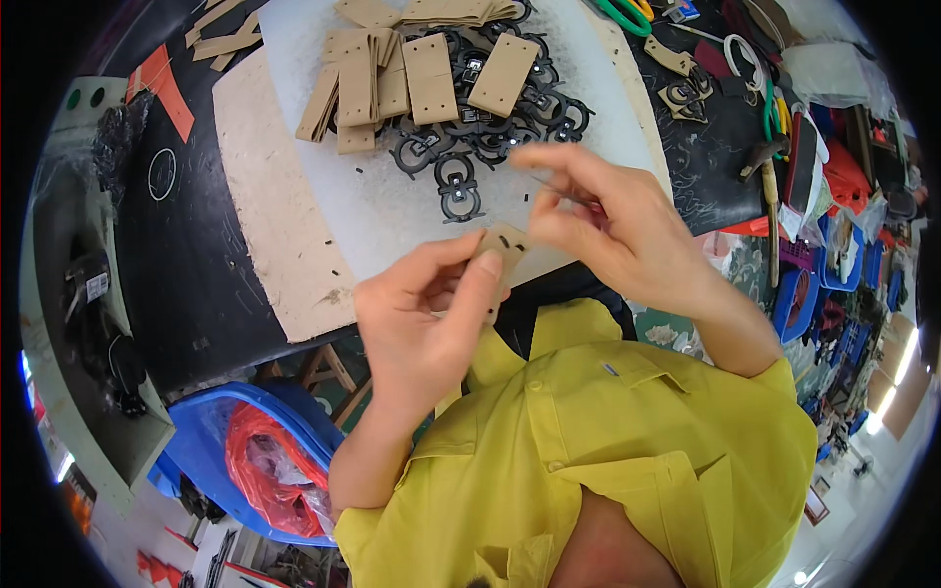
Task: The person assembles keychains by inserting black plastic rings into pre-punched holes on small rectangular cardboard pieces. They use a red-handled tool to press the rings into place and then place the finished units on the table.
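My left hand (417, 312) pinches a small tan strip (512, 241) between thumb and fingers, close to the table's near edge. Small dark bits or slots show on the strip beside the thumb. Up and to the right of it, apart from the strip, my right hand (632, 220) is closed in a pinch on a thin, sliver-like thing whose kind I cannot make out. Beyond my hands lie many black ring-shaped buckles (457, 186) with metal parts. Tan strips with holes (428, 78) rest on and beside the buckles, some stacked or folded.
A white sheet (294, 59) lies over a tan board (250, 176) on the black table (186, 314). At right are a hammer (769, 181), coloured-handled tools and a few fitted tan pieces (684, 98). A blue bin (211, 446) with a red bag stands below left.
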